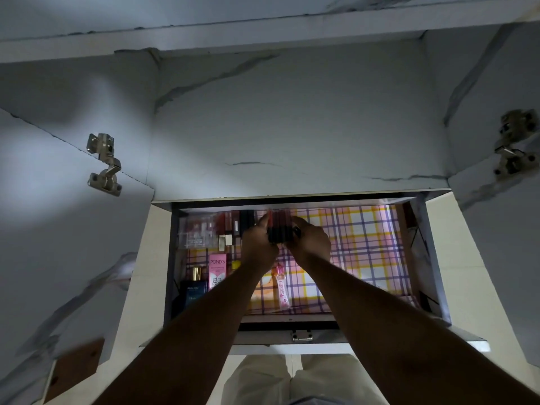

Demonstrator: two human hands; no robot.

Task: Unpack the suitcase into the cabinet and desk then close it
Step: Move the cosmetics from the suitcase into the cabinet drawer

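**Both hands held a dark case over the open cabinet drawer**

Nearest the camera, pale trousers [263, 381] showed at the bottom edge, and two bare forearms reached up from there into the open drawer [295, 336] of the cabinet [292, 112]. A small metal latch [302, 335] sat on the drawer's front edge. The drawer floor was covered by a plaid liner [365, 244] in pink, yellow and purple.

At the near left of the drawer stood a dark blue perfume box [193, 293], just beside a pink POND'S box [217, 268]. A pink tube [283, 290] lay on the liner between the two forearms.

Farther in, the left hand [258, 247] and the right hand [311, 244] gripped a dark ribbed case [279, 229] from either side, fingers curled round it, at the drawer's back middle. Whether it rested on the liner could not be told. To its left, a clear organiser [198, 232] held small cosmetics, too blurred to tell apart.

Beyond, metal hinges showed on the cabinet's left side [103, 165] and right side [514, 146].
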